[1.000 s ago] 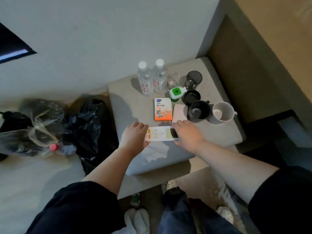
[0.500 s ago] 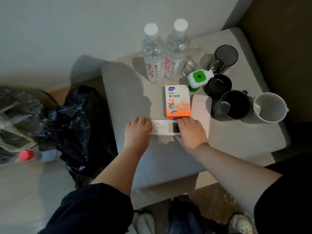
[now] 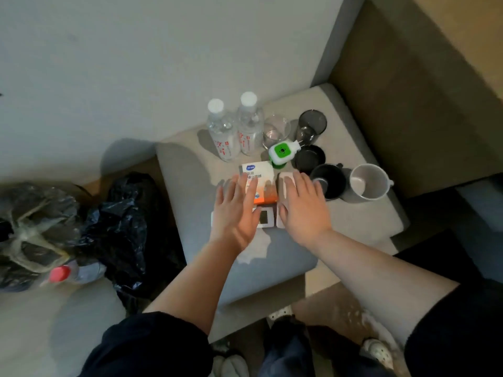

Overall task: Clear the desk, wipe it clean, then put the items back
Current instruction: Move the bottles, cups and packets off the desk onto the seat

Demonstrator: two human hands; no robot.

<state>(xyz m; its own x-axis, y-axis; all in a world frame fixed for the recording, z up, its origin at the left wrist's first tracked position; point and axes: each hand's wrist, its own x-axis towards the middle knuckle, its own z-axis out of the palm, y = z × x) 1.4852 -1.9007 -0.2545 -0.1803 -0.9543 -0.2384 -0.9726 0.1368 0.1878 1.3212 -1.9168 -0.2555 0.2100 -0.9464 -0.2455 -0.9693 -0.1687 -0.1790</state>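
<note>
The desk (image 3: 353, 213) is found set with items: the remote control (image 3: 265, 217) lies just in front of the orange box (image 3: 261, 175), bottles (image 3: 223, 137) behind it, mugs (image 3: 367, 183) to its right. The left hand (image 3: 236, 210) and right hand (image 3: 302, 205) are spread flat over that box's near side, gripping nothing. Replacement is judged nearly complete.

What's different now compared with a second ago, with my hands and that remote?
Both hands let go of the remote: the left hand and right hand now hover open above it. The remote lies on the desk; orange box, bottles and mugs stayed put.
</note>
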